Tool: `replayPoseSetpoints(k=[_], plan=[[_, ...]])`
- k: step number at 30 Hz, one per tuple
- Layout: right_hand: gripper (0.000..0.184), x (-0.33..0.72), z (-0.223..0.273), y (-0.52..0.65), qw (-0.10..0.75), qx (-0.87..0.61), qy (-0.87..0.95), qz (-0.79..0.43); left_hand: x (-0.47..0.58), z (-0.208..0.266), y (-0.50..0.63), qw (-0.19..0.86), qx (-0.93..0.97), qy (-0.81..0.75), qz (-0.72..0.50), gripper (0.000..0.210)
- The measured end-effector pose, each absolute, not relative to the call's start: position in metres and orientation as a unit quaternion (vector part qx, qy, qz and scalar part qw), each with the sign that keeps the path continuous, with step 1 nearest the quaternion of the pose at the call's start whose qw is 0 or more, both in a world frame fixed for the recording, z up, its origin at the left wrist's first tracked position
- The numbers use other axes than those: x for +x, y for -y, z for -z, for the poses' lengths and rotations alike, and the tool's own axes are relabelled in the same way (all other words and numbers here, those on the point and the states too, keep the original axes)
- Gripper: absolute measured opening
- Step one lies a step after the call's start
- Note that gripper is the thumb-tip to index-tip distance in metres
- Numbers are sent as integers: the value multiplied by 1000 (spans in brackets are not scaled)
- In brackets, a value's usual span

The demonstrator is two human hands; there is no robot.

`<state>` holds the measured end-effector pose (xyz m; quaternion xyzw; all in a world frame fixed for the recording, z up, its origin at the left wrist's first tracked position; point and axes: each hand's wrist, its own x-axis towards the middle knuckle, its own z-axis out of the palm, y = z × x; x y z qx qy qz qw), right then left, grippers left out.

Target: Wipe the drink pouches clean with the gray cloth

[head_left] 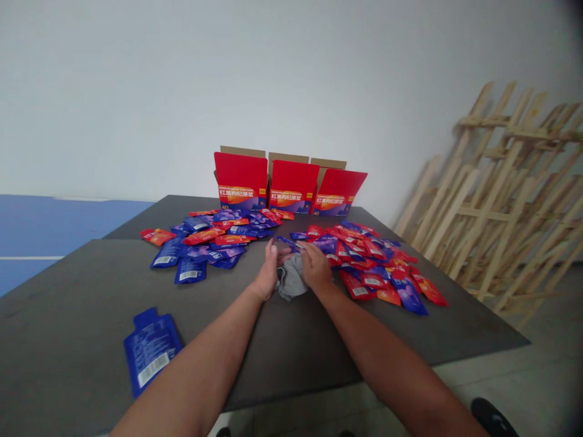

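Note:
Near the middle of the table, my two hands are close together over a crumpled grey cloth (292,280). My left hand (269,267) is on the cloth's left side, its fingers extended and apart, palm turned inward. The fingers of my right hand (317,267) are closed on a blue pouch (288,242), seen nearly edge-on between the hands. Part of the cloth is hidden under my right hand. A mixed pile of red and blue pouches (364,255) lies just to the right, and another such pile (214,233) to the left.
Three open red cartons (291,188) stand in a row at the back of the dark table (82,291). A single blue pouch (152,349) lies near the front left, beside my left forearm. Wooden frames (492,212) lean against the wall at right.

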<state>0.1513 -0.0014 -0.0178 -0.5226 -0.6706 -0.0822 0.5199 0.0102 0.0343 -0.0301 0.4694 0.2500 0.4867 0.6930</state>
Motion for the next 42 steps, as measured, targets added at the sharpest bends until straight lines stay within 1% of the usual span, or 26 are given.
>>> replayPoseSetpoints(k=[2, 4, 6, 9, 13, 14, 16, 21, 23, 26, 31, 35, 40, 42], plan=[[39, 170, 6, 4, 517, -570, 631, 99, 10, 34, -35, 668, 504, -246, -488, 78], [43, 193, -8, 5, 481, -640, 587, 120, 11, 36, -36, 650, 541, -249, -472, 78], [43, 215, -22, 3, 403, -716, 552, 140, 11, 37, -36, 630, 571, -261, -456, 74], [42, 242, -40, -13, 253, -792, 533, 156, 12, 36, -34, 610, 595, -274, -446, 64], [42, 259, -52, -49, 60, -806, 572, 136, 14, 33, -31, 598, 618, -273, -432, 50], [42, 262, -52, -58, 25, -802, 583, 127, 14, 32, -30, 595, 623, -272, -429, 47], [38, 265, -52, -73, -19, -792, 601, 106, 14, 32, -29, 583, 637, -272, -424, 43], [29, 271, -44, -96, -68, -786, 611, 63, 13, 35, -30, 517, 689, -288, -418, 35], [31, 266, -41, -104, -73, -785, 612, 62, 14, 39, -32, 500, 702, -287, -418, 35], [34, 242, -36, -118, -57, -759, 645, 70, 16, 45, -34, 488, 706, -287, -426, 34], [33, 170, -22, -146, -17, -668, 742, 47, 19, 50, -35, 496, 693, -294, -434, 32], [45, 124, -9, -158, -9, -633, 772, 54, 21, 50, -35, 510, 674, -288, -450, 26], [35, 108, -7, -161, -42, -618, 783, 61, 24, 50, -35, 533, 636, -299, -470, 21], [35, 109, -10, -161, -57, -614, 784, 66, 24, 48, -34, 535, 636, -303, -466, 21]])
